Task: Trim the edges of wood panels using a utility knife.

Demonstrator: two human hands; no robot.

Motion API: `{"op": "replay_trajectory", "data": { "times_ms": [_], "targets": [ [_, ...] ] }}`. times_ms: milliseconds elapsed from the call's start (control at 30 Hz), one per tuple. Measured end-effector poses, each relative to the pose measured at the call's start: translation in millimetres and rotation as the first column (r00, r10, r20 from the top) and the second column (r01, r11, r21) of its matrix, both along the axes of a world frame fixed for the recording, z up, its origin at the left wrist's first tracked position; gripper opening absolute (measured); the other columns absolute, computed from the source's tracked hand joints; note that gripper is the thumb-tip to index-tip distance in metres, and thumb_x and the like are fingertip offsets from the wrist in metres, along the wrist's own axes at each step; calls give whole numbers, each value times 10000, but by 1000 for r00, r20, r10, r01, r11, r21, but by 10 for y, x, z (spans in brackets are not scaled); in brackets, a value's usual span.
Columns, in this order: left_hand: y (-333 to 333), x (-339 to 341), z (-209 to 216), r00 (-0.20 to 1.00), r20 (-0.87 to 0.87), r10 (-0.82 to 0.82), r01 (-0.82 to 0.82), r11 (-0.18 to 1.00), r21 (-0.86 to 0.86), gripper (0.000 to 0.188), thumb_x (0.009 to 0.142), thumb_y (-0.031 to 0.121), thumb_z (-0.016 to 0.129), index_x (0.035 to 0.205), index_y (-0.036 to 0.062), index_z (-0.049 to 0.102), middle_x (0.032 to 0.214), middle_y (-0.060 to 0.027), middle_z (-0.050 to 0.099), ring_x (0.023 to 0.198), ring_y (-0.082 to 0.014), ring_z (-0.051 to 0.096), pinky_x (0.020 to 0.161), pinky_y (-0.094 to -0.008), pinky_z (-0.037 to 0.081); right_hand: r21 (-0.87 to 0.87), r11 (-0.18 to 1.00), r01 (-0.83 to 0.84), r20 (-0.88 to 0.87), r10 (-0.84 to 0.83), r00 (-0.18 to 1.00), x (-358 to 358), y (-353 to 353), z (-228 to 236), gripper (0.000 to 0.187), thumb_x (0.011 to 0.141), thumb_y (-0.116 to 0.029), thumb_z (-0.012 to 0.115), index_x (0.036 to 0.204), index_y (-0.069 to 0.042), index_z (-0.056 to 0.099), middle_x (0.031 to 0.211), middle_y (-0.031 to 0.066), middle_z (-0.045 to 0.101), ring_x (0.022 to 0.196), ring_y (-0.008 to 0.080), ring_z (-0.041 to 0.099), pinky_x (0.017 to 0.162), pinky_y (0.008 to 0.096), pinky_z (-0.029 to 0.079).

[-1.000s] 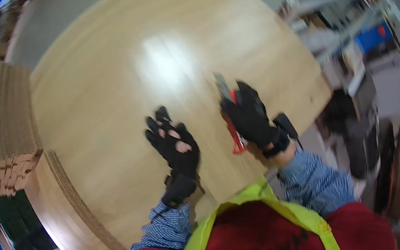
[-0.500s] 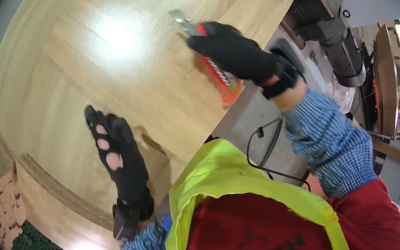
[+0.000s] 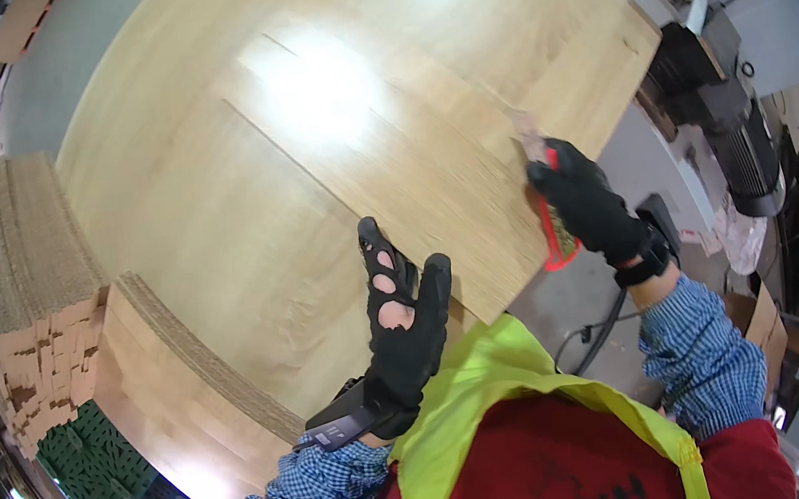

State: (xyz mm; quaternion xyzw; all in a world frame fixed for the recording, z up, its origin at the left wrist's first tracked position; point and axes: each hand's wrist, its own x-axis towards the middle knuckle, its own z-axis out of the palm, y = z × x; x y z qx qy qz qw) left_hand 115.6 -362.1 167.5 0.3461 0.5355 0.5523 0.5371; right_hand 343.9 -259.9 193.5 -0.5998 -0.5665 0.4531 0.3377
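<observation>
My right hand (image 3: pixel 590 204), in a black glove, is closed around a red-handled scraper (image 3: pixel 555 234). Its flat metal blade (image 3: pixel 526 124) points away from me, over the light wood-grain board (image 3: pixel 433 200). This board lies on a larger panel (image 3: pixel 249 259) of similar colour. At the board's left edge, near its front corner, is my left hand (image 3: pixel 406 339), gloved with a few bare patches at the fingers. Its fingers are stretched out and hold nothing; whether the fingertips press on the edge I cannot tell.
On the left stands a tall stack of boards (image 3: pixel 27 258), with a curved pile of panels (image 3: pixel 173 370) beside it. Green plastic grid pieces (image 3: pixel 99 456) sit below. A dark motor (image 3: pixel 745 153) is at the right, and a black cable (image 3: pixel 603 339) hangs near my right forearm.
The view has shifted. My left hand has come in from the left to the board's edge, while my right hand has drawn the scraper back toward the board's right side.
</observation>
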Motion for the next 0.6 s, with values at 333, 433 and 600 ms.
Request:
{"op": "replay_trajectory", "data": {
  "times_ms": [333,433,600],
  "targets": [
    [2618,-2518,-294,524,-842,-130,235,972,-3,597,909,253,687,1388,-15,453,1350,-144,533,1230,-202,489,1029,-312,391,-589,775,227,-383,-515,767,-76,-1287,276,413,983,-364,542,1185,-6,580,1185,140,625,1041,255,631,908,399,514],
    [2820,-2642,-245,565,-738,-370,356,916,-186,618,904,223,692,1407,-24,433,1331,-103,555,1191,-162,515,1018,-301,404,-580,807,109,-347,-366,864,-563,-1171,461,250,973,-278,508,1028,-44,577,848,-8,507,756,93,492,722,272,441],
    [2796,-2461,-104,547,-699,-460,401,877,-263,772,819,295,775,1423,-23,415,1317,-114,541,1244,-200,483,1056,-308,363,-688,705,172,-387,-557,735,-672,-1103,351,277,968,-316,484,986,-53,569,792,-22,457,725,82,453,689,254,404]
  ]
}}
